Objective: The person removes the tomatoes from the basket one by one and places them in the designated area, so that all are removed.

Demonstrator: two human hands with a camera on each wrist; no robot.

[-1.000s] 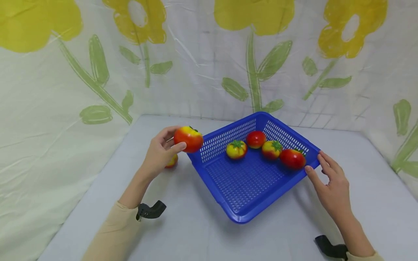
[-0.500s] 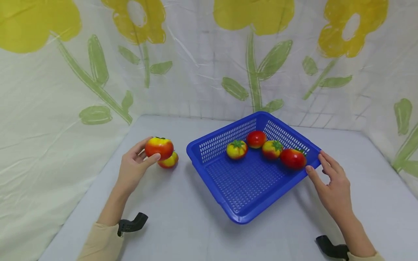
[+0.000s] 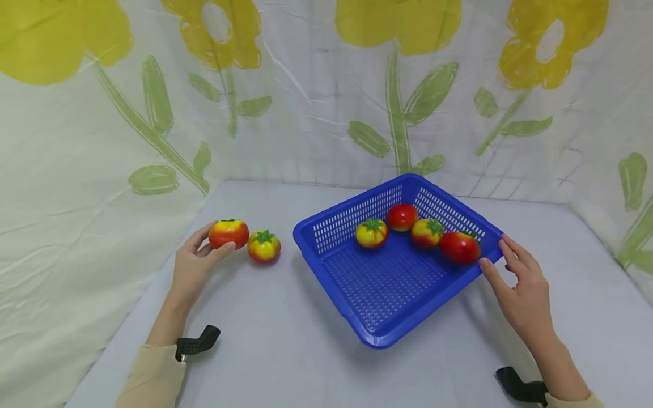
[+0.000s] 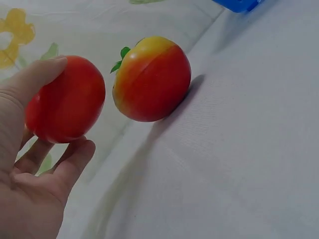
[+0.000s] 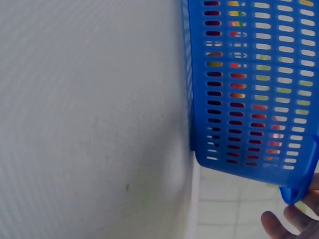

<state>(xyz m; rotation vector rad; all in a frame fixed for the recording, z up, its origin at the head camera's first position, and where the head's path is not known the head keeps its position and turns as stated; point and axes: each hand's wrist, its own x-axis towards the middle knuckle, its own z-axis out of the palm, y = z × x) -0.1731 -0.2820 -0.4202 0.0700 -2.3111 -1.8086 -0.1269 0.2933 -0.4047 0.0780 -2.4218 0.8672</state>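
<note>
My left hand (image 3: pixel 196 263) holds a red and yellow tomato (image 3: pixel 228 234) between thumb and fingers at the left of the table. In the left wrist view, the thumb lies on one side of this tomato (image 4: pixel 70 99) and the fingertips on the other. Just right of it, a second tomato (image 3: pixel 263 247) with a green leafy top rests on the table. My right hand (image 3: pixel 522 289) grips the right corner of a blue plastic basket (image 3: pixel 336 297), thumb and fingers at its rim. Inside the basket are several red and yellow tomatoes (image 3: pixel 371 233), near its back and right sides.
A pale cloth covers the table (image 3: pixel 275 340). Behind it hangs a white sheet (image 3: pixel 301 113) painted with yellow flowers. The basket's perforated wall (image 5: pixel 254 89) fills the upper right of the right wrist view.
My left hand has carried its tomato from beside the basket's left corner leftward and down, past the other tomato, which now shows fully. The right hand and basket have stayed put.
</note>
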